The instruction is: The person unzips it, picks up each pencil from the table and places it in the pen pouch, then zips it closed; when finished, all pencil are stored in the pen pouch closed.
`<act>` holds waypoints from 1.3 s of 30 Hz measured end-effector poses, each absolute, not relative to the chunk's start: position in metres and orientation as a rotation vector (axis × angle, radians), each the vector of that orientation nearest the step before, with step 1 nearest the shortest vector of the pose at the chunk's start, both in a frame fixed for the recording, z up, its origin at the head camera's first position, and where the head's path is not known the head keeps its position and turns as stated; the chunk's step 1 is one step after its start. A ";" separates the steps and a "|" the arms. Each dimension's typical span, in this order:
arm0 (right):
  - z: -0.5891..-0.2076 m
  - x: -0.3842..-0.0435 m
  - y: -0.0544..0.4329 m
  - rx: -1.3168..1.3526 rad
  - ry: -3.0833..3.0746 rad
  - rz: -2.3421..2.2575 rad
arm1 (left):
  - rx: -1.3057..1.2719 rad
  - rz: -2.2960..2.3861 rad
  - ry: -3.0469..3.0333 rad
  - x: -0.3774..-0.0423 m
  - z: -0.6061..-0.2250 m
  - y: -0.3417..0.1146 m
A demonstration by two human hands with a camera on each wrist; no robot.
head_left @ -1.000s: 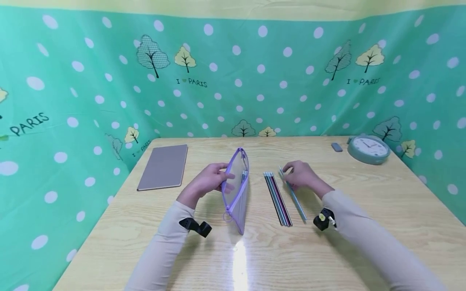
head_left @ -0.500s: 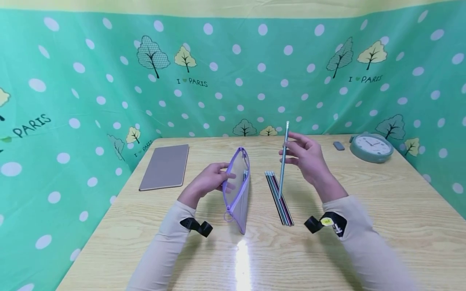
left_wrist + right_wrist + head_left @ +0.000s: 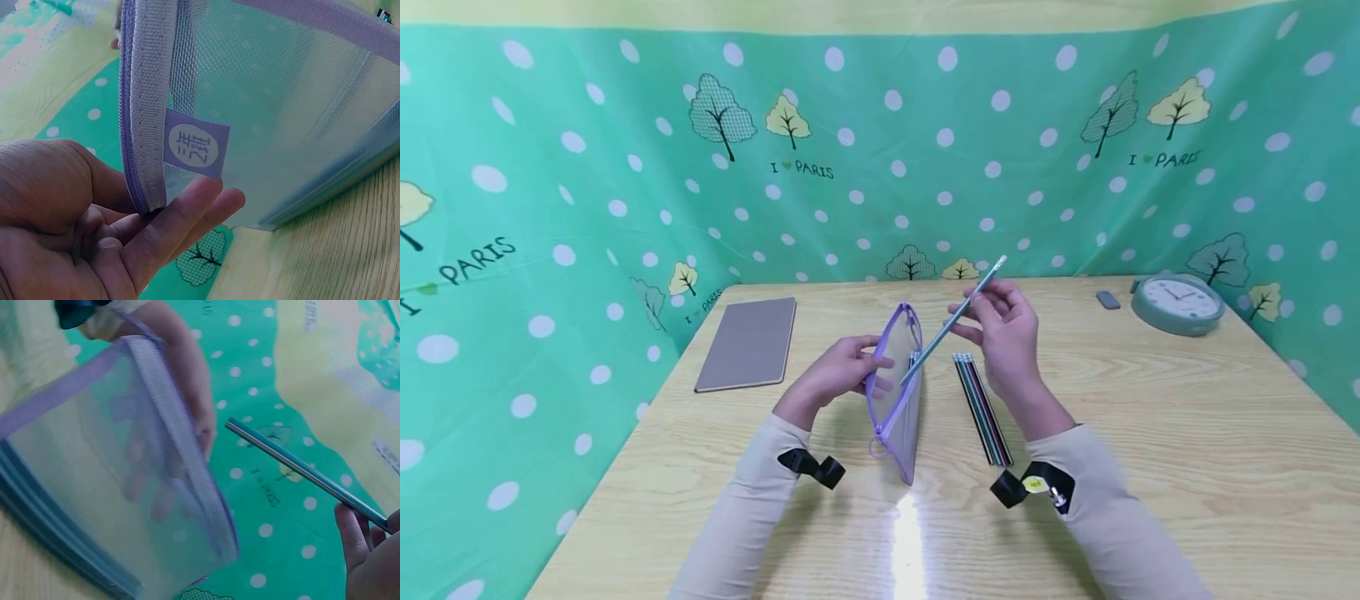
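A purple-edged mesh zip pouch (image 3: 906,446) stands on the table with its zipped mouth spread. My left hand (image 3: 842,367) pinches one zip edge, near a small purple label (image 3: 197,144) in the left wrist view. Several pencils (image 3: 56,537) lie along the bottom of the pouch, seen through the mesh. Between the thumb and fingers of my right hand (image 3: 1011,337) is a light blue pencil (image 3: 953,320), tilted, its eraser end up. Its lower end is at the pouch mouth in the head view; whether it is inside is hard to tell.
Several dark and coloured pencils (image 3: 981,408) lie side by side to the right of the pouch. A grey notebook (image 3: 748,343) is at the back left. A small grey-blue eraser-like block (image 3: 1108,300) and a round teal clock (image 3: 1180,304) sit at the back right.
My right hand has lifted the light blue pencil off the table, then brought it left and tilted it toward the pouch mouth. The left hand keeps its grip on the pouch.
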State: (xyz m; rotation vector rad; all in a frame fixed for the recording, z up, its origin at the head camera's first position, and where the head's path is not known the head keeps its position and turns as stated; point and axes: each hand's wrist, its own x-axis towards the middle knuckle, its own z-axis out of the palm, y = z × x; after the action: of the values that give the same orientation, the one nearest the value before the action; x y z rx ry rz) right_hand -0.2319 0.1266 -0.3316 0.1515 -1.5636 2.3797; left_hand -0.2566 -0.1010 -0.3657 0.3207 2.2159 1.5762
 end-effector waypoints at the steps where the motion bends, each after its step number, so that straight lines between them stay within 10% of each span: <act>1: -0.334 -0.231 0.122 0.162 -1.581 2.358 | 0.328 1.575 2.216 -0.257 -0.366 -0.101; 39: -0.351 -0.217 0.096 0.316 -2.421 1.531 | 0.328 1.580 2.218 -0.260 -0.365 -0.102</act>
State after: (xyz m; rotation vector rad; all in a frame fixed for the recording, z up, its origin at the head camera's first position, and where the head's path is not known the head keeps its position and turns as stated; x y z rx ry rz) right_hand -0.2169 0.0961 -0.3514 0.3155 -2.4209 1.5310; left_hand -0.2605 -0.1024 -0.3646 0.3282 2.2181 1.5796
